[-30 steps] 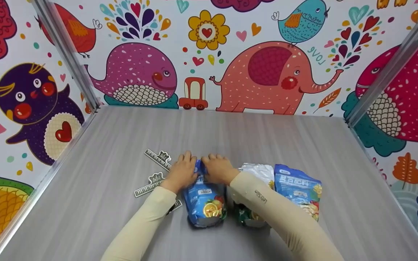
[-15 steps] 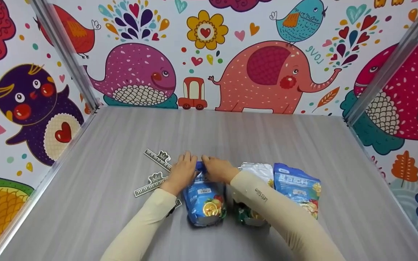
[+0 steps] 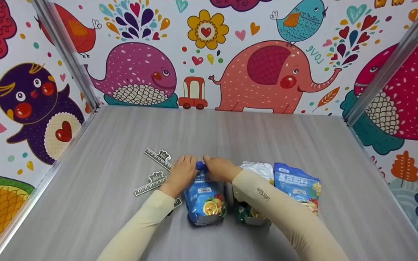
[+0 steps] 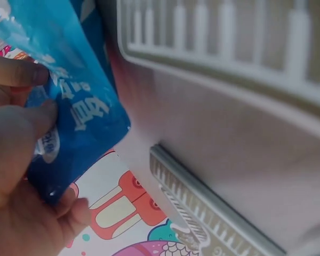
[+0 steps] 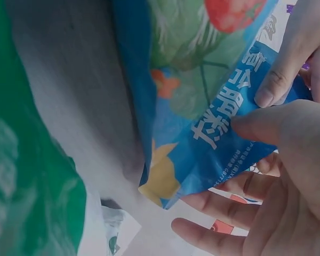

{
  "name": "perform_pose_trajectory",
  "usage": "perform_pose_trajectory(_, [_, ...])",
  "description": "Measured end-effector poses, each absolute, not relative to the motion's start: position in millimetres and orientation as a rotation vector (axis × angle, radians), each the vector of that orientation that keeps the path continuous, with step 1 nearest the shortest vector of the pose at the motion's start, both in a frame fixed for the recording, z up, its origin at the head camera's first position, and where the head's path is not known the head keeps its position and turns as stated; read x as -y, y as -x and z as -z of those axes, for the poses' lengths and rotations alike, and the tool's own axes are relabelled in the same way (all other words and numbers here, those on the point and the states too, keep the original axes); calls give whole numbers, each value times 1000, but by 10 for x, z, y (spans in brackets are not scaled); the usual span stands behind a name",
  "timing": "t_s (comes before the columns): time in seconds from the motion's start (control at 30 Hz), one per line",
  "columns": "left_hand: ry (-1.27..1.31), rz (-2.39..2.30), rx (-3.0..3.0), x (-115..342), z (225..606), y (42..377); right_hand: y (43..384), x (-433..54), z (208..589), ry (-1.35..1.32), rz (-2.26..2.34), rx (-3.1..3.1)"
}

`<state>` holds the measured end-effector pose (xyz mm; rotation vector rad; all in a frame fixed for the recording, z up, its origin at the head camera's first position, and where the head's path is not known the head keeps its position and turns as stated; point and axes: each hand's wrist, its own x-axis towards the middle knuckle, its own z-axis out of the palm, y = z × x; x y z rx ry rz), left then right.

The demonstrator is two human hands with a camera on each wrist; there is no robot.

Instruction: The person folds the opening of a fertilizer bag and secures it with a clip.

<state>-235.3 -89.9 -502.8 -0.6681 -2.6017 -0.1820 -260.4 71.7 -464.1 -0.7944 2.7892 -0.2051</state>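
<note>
A blue food pouch [image 3: 205,203] with fruit printed on it stands on the table between both hands. My left hand [image 3: 182,173] pinches one side of its narrowed top edge. Across from it my right hand [image 3: 220,169] pinches the other side. In the left wrist view the left thumb [image 4: 21,138] presses on the blue film [image 4: 80,106], fingers behind it. The right wrist view has the right thumb [image 5: 261,121] on the printed front, with the left hand [image 5: 298,58] close by. Part of the pouch's top is covered by the hands.
Flat clips printed with piano keys lie left of the pouch: an upper one [image 3: 158,158], a middle one [image 3: 151,186] and a lower one [image 3: 177,203] partly under the left arm. A silver-topped green bag [image 3: 258,170] and another blue pouch [image 3: 298,186] stand right, partly behind the sleeve.
The fingers of my right hand have drawn in from spread over the pouch's top to a tighter pinch. Both hands stay at the top edge; the pouch has hardly moved.
</note>
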Motion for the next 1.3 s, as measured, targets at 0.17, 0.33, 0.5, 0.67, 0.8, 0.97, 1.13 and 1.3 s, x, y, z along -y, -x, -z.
perform_pose_trajectory(0.17, [670, 225, 2595, 898, 5032, 2343, 2588, -734, 4629, 779, 145, -2767])
perform_pose_trajectory(0.33, [684, 238, 2599, 902, 5038, 2324, 2573, -746, 4615, 758, 96, -2748])
perform_pose_trajectory(0.5, [696, 229, 2628, 907, 5045, 2294, 2559, -757, 4606, 764, 100, -2709])
perform_pose_trajectory(0.67, [702, 206, 2618, 905, 5065, 2263, 2539, -777, 4596, 783, 94, -2674])
perform_pose_trajectory(0.8, [723, 168, 2553, 902, 5100, 2254, 2510, -806, 4589, 809, 43, -2689])
perform_pose_trajectory(0.97, [725, 129, 2477, 885, 5140, 2247, 2465, -846, 4568, 841, -39, -2740])
perform_pose_trajectory(1.13, [725, 150, 2460, 864, 5110, 2235, 2423, -886, 4529, 863, -48, -2761])
perform_pose_trajectory(1.3, [747, 162, 2462, 870, 5036, 2216, 2373, -928, 4472, 934, -90, -2807])
